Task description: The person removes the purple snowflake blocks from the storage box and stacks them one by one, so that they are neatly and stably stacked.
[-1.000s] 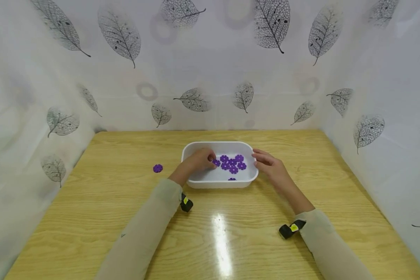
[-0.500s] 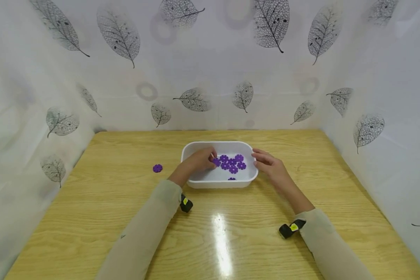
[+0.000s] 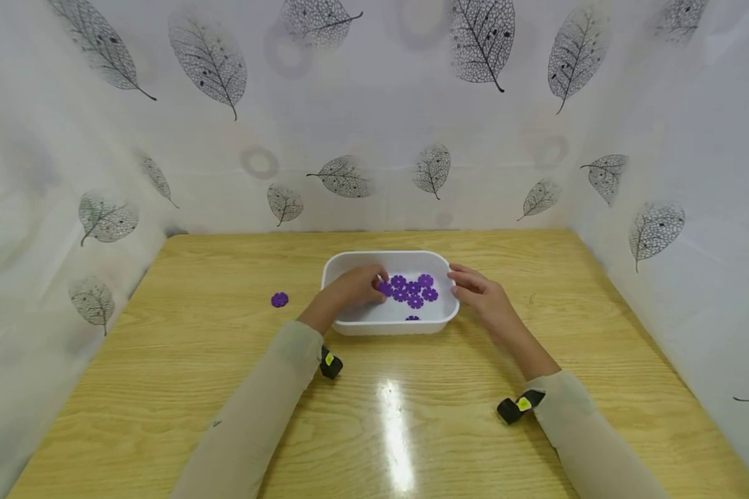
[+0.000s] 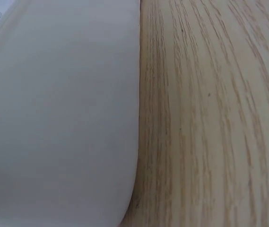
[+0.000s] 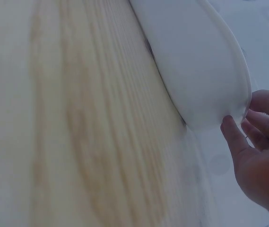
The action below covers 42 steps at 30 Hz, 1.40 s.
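Note:
A white plastic tub (image 3: 390,328) holds several purple flower-shaped discs (image 3: 415,302). My left hand (image 3: 354,285) reaches into its left half, thumb and fingertips pinching one purple flower-shaped disc (image 3: 384,289) beside the rest. At the tub's right end, my right hand (image 3: 483,298) touches the outer wall with fairly straight fingers. The right wrist view has that thumb (image 5: 233,132) against the wall and the other fingers at the rim. In the left wrist view only the tub's outer side (image 4: 63,113) fills the left part; the left hand is out of sight there.
One more purple flower disc (image 3: 279,299) lies on the wooden table (image 3: 449,416), left of the tub. A white curtain (image 3: 374,104) with a leaf print hangs behind the table and along both sides.
Hardly anything differs: both hands keep their places at the tub, and the whole head view has shifted very slightly left.

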Tool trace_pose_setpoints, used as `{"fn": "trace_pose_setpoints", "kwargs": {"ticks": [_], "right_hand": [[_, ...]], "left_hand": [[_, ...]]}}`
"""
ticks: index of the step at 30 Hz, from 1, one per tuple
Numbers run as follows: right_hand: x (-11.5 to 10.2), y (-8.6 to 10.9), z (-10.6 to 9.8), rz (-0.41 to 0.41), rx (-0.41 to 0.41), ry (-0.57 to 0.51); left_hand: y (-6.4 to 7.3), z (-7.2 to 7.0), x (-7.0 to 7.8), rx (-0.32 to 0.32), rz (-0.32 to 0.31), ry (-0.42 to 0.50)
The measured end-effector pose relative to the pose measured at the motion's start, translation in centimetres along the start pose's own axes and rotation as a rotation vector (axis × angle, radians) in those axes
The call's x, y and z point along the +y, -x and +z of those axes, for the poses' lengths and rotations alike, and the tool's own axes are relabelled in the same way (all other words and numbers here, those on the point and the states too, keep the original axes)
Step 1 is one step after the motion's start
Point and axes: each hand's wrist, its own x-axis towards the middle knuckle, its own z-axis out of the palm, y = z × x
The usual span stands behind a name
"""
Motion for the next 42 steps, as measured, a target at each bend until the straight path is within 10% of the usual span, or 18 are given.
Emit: {"fn": "trace_pose_setpoints", "kwargs": {"ticks": [15,24,42], "right_hand": [[2.8,-1.0,-0.7,-0.022,-0.001,0.012],[1.1,-0.4,-0.3,-0.010,-0.018,-0.025],[1.5,-0.6,-0.4,-0.015,-0.004,0.009]], "left_hand": [[-0.2,0.2,0.1,-0.004,0.035,-0.061],[0.2,-0.5,-0.1,0.064,0.111,0.080],[4.8,-2.3,0.0,0.232,0.326,0.239]]}}
